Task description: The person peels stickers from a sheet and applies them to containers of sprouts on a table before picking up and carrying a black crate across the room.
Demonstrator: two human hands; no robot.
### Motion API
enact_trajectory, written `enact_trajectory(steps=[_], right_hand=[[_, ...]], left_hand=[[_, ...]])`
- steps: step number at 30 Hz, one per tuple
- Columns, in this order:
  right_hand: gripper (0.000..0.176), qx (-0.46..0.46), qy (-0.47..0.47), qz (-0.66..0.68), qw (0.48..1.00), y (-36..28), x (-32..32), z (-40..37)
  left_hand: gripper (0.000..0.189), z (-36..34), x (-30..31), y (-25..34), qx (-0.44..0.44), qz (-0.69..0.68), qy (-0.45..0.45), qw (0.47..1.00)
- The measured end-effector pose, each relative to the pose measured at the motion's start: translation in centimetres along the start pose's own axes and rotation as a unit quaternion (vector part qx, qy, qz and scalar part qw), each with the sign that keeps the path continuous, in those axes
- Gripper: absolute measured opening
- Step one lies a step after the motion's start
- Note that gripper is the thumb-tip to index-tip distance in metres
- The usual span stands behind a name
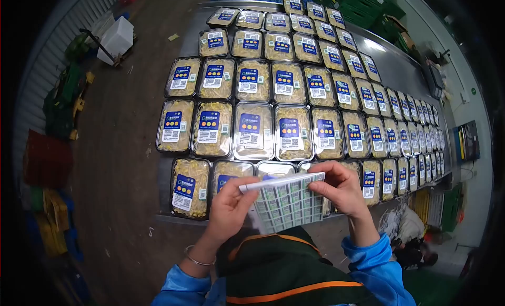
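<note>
A sheet of small green-and-white stickers with square codes (289, 203) is held up in front of my body, its top edge folded over. My left hand (230, 207) grips its left edge between thumb and fingers. On the other side, my right hand (339, 187) pinches the upper right corner. Just behind the sheet lie rows of clear-lidded packs of bean sprouts with blue and white labels, such as the near-left pack (190, 187). Many lids also carry a small green-and-white sticker. The sheet and my hands hide part of the nearest row.
The packs stand on a metal table (376, 43). Green crates (363, 11) are stacked behind it. Across the floor at left are a white foam box (115, 39) and a dark red box (48, 158). Yellow and green crates stand at the right.
</note>
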State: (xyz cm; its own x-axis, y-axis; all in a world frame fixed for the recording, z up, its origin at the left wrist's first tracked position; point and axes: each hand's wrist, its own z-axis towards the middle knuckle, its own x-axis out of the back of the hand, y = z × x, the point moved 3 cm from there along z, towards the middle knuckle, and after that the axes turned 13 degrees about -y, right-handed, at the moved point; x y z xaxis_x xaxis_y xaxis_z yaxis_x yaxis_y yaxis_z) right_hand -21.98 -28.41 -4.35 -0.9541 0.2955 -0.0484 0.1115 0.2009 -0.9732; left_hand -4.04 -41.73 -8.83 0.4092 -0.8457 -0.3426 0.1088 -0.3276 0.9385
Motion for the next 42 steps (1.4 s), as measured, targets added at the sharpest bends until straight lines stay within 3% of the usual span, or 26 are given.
enact_trajectory(steps=[2,6,8,9,11,12,15,19,20,21,23,25,33,36,37,39,40,41,42], right_hand=[[0.02,-0.003,0.031,-0.011,0.999,1.1,-1.2,-0.8],[0.01,0.029,0.124,-0.038,0.991,1.5,-3.2,-2.0],[0.01,0.099,0.149,-0.12,0.976,0.9,-3.7,-2.3],[0.01,0.099,0.151,-0.12,0.976,1.0,-3.9,-2.7],[0.016,0.098,0.123,-0.153,0.976,1.4,-4.1,-3.4],[0.022,0.104,0.111,-0.238,0.959,0.9,-4.2,-4.0],[0.023,0.085,0.078,-0.293,0.949,0.6,-3.8,-4.8],[0.015,0.168,0.068,-0.269,0.946,-2.1,-2.3,-3.3],[0.016,0.085,-0.045,-0.277,0.956,-2.8,-1.8,-3.1],[0.016,0.087,-0.04,-0.27,0.958,-2.7,-1.1,-2.9],[0.015,0.053,-0.175,-0.356,0.917,-1.9,-0.6,-2.2],[0.015,0.057,-0.174,-0.311,0.933,-0.2,0.0,-2.7],[0.012,0.108,-0.067,-0.234,0.964,4.6,1.1,-4.4],[0.015,0.128,-0.04,-0.252,0.958,4.4,0.7,-5.3],[0.016,0.15,-0.017,-0.274,0.95,4.2,0.5,-5.6],[0.016,0.176,0.012,-0.233,0.956,4.5,1.4,-6.1],[0.015,0.074,0.149,-0.074,0.983,5.7,3.6,-6.3],[0.016,-0.031,0.277,0.09,0.956,7.4,5.1,-6.4],[0.019,-0.011,0.289,0.103,0.952,9.1,6.1,-5.2]], left_hand=[[0.013,-0.7,0.8,-0.2,-0.012,0.1,0.037,0.994],[0.012,-1.1,1.3,0.9,0.002,0.187,0.022,0.982],[0.011,-1.3,-0.6,2.2,-0.068,-0.023,0.09,0.993],[0.011,-1.7,-0.3,1.9,-0.068,-0.023,0.088,0.994],[0.012,-2.3,0.4,0.7,-0.049,0.085,-0.011,0.995],[0.011,-2.5,0.5,0.2,-0.047,0.089,0.007,0.995],[0.013,-2.5,-0.2,-0.7,-0.024,0.128,0.062,0.99],[0.012,-2.3,-2.2,0.1,-0.016,0.269,0.018,0.963],[0.012,-2.0,-3.1,0.8,-0.011,0.287,0.008,0.958],[0.012,-1.9,-3.5,0.9,-0.007,0.293,0.003,0.956],[0.012,-1.4,-4.5,1.3,-0.014,0.365,-0.03,0.931],[0.011,-1.1,-5.5,1.7,-0.026,0.379,-0.042,0.924],[0.01,-0.2,-6.1,-1.6,0.107,0.347,-0.036,0.931],[0.012,-0.3,-5.1,-3.2,0.193,0.29,0.039,0.936],[0.012,-0.3,-4.7,-3.3,0.197,0.293,0.038,0.935],[0.012,-0.2,-3.5,-3.4,0.191,0.174,0.093,0.962],[0.013,-0.7,-2.6,-3.2,0.181,0.144,0.096,0.968],[0.013,-0.9,-1.9,-2.8,0.178,0.145,0.098,0.968],[0.013,-1.3,-1.1,-2.3,0.163,0.161,0.118,0.966]])
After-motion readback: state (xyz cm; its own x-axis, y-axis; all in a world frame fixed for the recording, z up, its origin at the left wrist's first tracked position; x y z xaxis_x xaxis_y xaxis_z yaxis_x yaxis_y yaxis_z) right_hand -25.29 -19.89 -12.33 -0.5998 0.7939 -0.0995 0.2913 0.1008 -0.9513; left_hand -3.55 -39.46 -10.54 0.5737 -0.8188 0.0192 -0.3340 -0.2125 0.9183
